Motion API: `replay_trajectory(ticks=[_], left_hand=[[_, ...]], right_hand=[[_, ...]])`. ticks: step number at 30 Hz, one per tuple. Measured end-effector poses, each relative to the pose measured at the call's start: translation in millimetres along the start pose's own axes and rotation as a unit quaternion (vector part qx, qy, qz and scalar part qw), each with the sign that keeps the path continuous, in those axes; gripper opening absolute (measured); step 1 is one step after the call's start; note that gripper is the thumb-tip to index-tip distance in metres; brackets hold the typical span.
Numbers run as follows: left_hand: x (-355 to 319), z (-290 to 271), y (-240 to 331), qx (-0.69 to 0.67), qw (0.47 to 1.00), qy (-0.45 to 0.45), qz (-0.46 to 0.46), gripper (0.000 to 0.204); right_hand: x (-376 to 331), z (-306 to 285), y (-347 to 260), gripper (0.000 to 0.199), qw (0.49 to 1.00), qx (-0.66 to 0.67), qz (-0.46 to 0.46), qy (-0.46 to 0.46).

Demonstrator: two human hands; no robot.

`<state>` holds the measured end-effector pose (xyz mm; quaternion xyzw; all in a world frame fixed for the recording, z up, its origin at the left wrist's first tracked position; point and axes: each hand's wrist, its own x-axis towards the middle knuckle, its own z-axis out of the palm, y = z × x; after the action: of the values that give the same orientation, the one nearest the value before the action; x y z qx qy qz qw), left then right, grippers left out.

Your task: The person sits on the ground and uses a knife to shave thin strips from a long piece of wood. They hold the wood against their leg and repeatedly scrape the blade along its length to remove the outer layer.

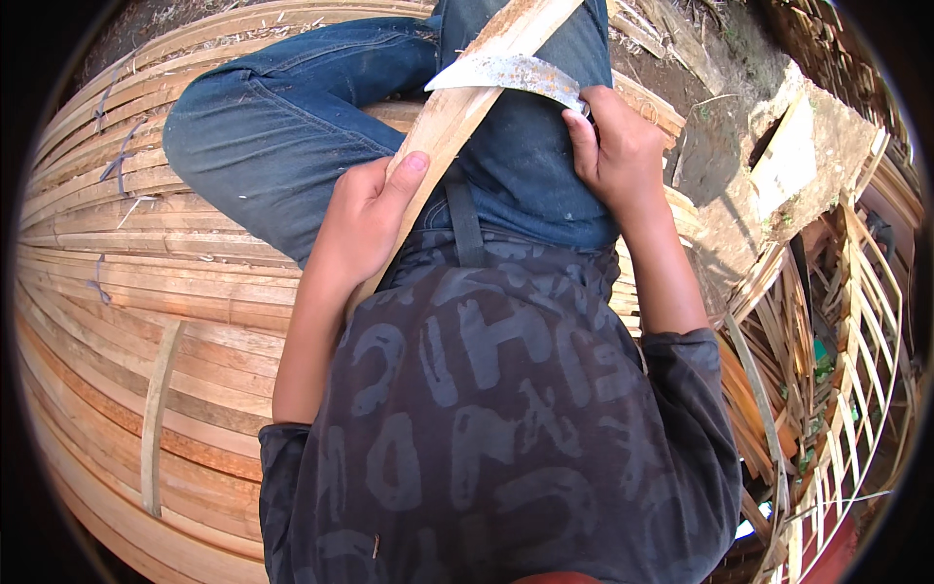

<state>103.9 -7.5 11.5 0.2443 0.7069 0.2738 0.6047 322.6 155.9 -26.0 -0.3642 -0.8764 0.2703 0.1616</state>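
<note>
Bamboo slat [467, 107] clasped in left hand [365, 229]; right hand [618, 146] grips blade [506, 73], its edge across the slat.

At the upper centre of the frame, a pale tan bamboo strip [467, 102] crosses a dull grey, speckled blade [506, 73]. Blue faded jeans [292, 127] fill the upper left. Below, a dark grey shirt [506, 428] bears lighter grey lettering. Tan-orange slats [117, 292] stripe the left.
</note>
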Motion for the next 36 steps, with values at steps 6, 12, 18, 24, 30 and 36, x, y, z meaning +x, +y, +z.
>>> replay_trajectory(ticks=[6, 12, 18, 24, 30, 36], left_hand=[[-23, -12, -12, -0.059, 0.998, -0.008, -0.021, 0.054], [-44, -24, -15, -0.085, 0.994, -0.016, -0.074, 0.053], [-85, -56, -60, -0.095, 0.993, -0.029, -0.060, 0.053], [-53, -36, -32, -0.114, 0.990, -0.056, -0.064, 0.054], [-7, -6, -4, -0.101, 0.991, -0.070, -0.047, 0.059], [-6, -2, -4, -0.105, 0.990, -0.081, -0.050, 0.060]], right_hand=[[1, 4, 2, 0.022, 0.998, -0.053, -0.038, -0.005], [7, 12, 6, 0.022, 0.996, -0.058, 0.059, 0.036], [-2, 11, 46, 0.025, 0.974, 0.007, 0.220, 0.045], [-9, 9, 34, 0.025, 0.982, 0.113, 0.126, 0.083], [6, -9, 2, 0.018, 0.998, 0.047, 0.025, -0.014], [6, -3, 12, 0.025, 1.000, -0.014, -0.005, -0.007]])
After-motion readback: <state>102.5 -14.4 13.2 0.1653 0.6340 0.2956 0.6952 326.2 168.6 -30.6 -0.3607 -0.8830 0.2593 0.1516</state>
